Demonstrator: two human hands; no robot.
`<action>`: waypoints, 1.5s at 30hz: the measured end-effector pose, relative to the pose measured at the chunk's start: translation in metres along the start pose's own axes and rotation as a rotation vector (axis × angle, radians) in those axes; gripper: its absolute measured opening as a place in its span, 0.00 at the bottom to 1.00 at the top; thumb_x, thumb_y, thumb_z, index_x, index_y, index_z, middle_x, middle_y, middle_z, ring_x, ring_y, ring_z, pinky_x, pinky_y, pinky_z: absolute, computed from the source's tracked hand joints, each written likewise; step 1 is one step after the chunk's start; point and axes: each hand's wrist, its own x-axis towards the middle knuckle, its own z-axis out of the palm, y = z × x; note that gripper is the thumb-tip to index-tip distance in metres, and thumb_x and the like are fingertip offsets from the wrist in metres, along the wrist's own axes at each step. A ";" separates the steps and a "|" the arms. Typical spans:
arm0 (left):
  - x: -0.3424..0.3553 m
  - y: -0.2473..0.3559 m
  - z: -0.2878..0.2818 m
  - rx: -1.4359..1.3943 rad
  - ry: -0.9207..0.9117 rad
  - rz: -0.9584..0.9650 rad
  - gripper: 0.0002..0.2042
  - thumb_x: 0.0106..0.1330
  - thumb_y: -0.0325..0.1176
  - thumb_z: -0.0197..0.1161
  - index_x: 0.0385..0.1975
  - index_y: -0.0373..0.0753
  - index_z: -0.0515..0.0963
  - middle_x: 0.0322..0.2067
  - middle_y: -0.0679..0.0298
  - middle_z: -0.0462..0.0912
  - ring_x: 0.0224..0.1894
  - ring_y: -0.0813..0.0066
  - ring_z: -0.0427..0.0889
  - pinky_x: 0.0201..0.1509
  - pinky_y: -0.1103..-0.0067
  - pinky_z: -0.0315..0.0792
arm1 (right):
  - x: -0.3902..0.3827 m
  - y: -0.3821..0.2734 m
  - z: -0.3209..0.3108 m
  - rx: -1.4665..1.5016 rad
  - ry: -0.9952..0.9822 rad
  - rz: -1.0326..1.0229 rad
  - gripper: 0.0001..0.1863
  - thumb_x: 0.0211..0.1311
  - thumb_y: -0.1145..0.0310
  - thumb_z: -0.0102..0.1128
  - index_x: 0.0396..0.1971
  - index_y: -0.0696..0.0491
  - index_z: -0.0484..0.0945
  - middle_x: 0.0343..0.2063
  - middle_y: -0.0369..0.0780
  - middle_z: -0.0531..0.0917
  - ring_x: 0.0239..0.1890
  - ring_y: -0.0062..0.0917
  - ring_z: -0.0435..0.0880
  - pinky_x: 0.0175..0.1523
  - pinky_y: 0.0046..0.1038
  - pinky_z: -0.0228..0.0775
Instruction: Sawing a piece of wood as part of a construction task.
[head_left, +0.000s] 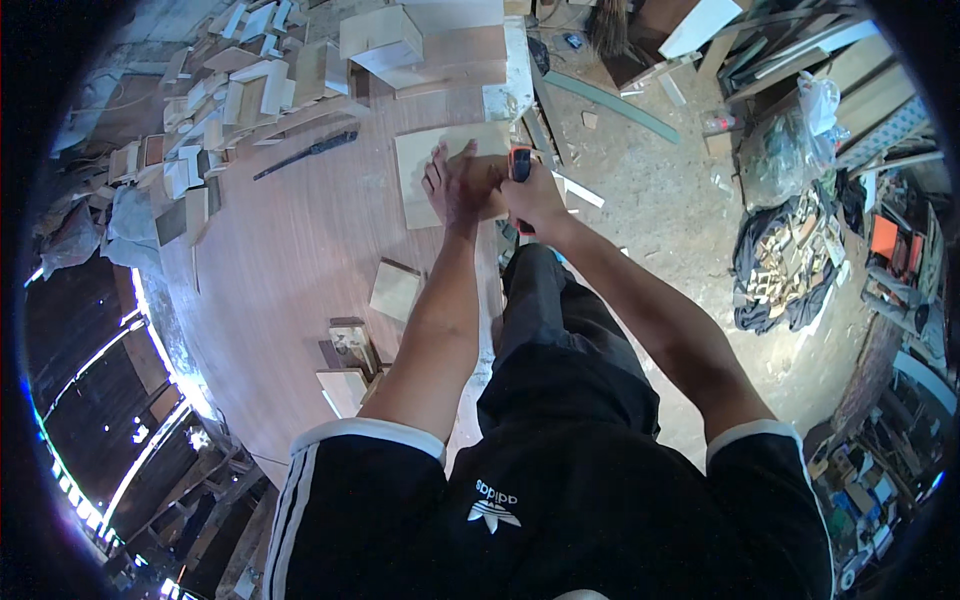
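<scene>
Head view: the left hand [458, 187] lies on the board [417, 207], its fingers spread and pointing away from the person. The right hand [538, 203] is wrapped around the tool [521, 164], which has a black and orange grip; the working end of the tool cannot be made out. The board is pale and flat. It rests on the far right part of the table [290, 235], at the right edge. The right hand and the tool are at the right side of the board, just beside the left hand.

On the table, the block [397, 288] lies near the left forearm, on the near side of the board. Further wood pieces [352, 347] sit nearer still, to the left of the same forearm. The dark bar [305, 156] lies to the far left of the board, well apart from both hands. Beyond the board, at the far edge, stands the box [382, 38]. A pile [250, 92] of small wooden parts covers the far left corner.

To the right of the table, the floor [690, 200] carries a green strip [615, 105], a clear bag [785, 150] and, nearer, a black sack [746, 262] filled with offcuts [797, 255].
</scene>
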 end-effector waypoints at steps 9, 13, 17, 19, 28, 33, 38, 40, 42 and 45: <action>-0.005 -0.017 -0.010 0.037 -0.074 -0.094 0.28 0.48 0.50 0.67 0.54 0.61 0.76 0.61 0.56 0.66 0.60 0.54 0.64 0.62 0.61 0.58 | -0.084 -0.056 -0.015 0.124 -0.103 0.029 0.11 0.55 0.76 0.49 0.39 0.59 0.73 0.19 0.38 0.76 0.13 0.20 0.73 0.18 0.26 0.64; 0.010 0.001 -0.005 -0.007 -0.039 -0.044 0.28 0.47 0.50 0.68 0.54 0.61 0.76 0.60 0.56 0.66 0.59 0.54 0.65 0.61 0.61 0.59 | -0.010 -0.002 0.004 -0.030 0.034 -0.101 0.14 0.54 0.76 0.51 0.42 0.61 0.73 0.22 0.39 0.79 0.17 0.24 0.77 0.23 0.30 0.68; -0.006 -0.012 -0.002 0.025 0.031 0.022 0.29 0.45 0.50 0.69 0.53 0.63 0.76 0.59 0.57 0.67 0.58 0.54 0.66 0.60 0.62 0.59 | -0.005 -0.002 0.008 -0.086 0.025 -0.042 0.14 0.53 0.75 0.52 0.41 0.61 0.72 0.21 0.40 0.78 0.17 0.23 0.76 0.21 0.30 0.67; -0.001 -0.011 -0.001 0.008 0.032 0.004 0.29 0.44 0.51 0.70 0.53 0.64 0.76 0.59 0.57 0.67 0.58 0.54 0.66 0.60 0.62 0.59 | -0.021 -0.014 -0.003 0.015 -0.013 0.010 0.12 0.54 0.75 0.52 0.40 0.60 0.72 0.20 0.39 0.77 0.16 0.22 0.75 0.20 0.29 0.65; 0.000 -0.005 -0.001 0.055 0.028 0.005 0.28 0.45 0.50 0.70 0.52 0.62 0.77 0.59 0.55 0.67 0.57 0.53 0.67 0.60 0.62 0.60 | -0.014 -0.023 -0.017 0.026 -0.018 0.099 0.02 0.54 0.75 0.51 0.28 0.55 0.69 0.13 0.36 0.70 0.09 0.23 0.70 0.15 0.28 0.61; 0.000 -0.012 0.003 0.000 0.026 0.011 0.29 0.45 0.49 0.70 0.52 0.61 0.76 0.58 0.55 0.68 0.57 0.54 0.66 0.60 0.61 0.60 | 0.003 -0.014 0.001 -0.035 0.016 0.055 0.02 0.52 0.76 0.50 0.26 0.55 0.67 0.13 0.38 0.70 0.10 0.25 0.70 0.15 0.30 0.62; -0.005 -0.023 0.002 0.080 0.054 0.002 0.29 0.44 0.48 0.71 0.52 0.62 0.76 0.58 0.57 0.67 0.57 0.54 0.67 0.59 0.61 0.61 | -0.052 -0.075 -0.020 0.192 -0.166 0.156 0.03 0.52 0.78 0.50 0.25 0.55 0.67 0.12 0.38 0.69 0.11 0.23 0.70 0.17 0.29 0.63; -0.003 -0.023 0.003 0.082 0.074 0.013 0.29 0.44 0.48 0.71 0.52 0.62 0.76 0.59 0.58 0.67 0.57 0.54 0.67 0.59 0.61 0.61 | -0.053 -0.069 -0.023 0.218 -0.197 0.091 0.03 0.52 0.77 0.51 0.23 0.54 0.67 0.12 0.38 0.70 0.10 0.23 0.70 0.16 0.29 0.62; -0.001 -0.010 0.004 0.095 0.032 0.049 0.29 0.45 0.49 0.70 0.52 0.62 0.76 0.59 0.59 0.67 0.58 0.54 0.66 0.58 0.61 0.61 | -0.028 -0.042 -0.015 0.088 -0.086 0.068 0.03 0.52 0.77 0.50 0.22 0.54 0.67 0.12 0.38 0.70 0.10 0.24 0.70 0.15 0.29 0.61; 0.001 -0.021 0.011 0.174 0.075 0.073 0.29 0.45 0.50 0.69 0.53 0.62 0.75 0.59 0.58 0.66 0.58 0.54 0.66 0.58 0.61 0.61 | 0.031 -0.017 0.005 -0.034 -0.020 0.051 0.02 0.50 0.76 0.51 0.23 0.56 0.69 0.14 0.39 0.73 0.11 0.25 0.72 0.15 0.30 0.62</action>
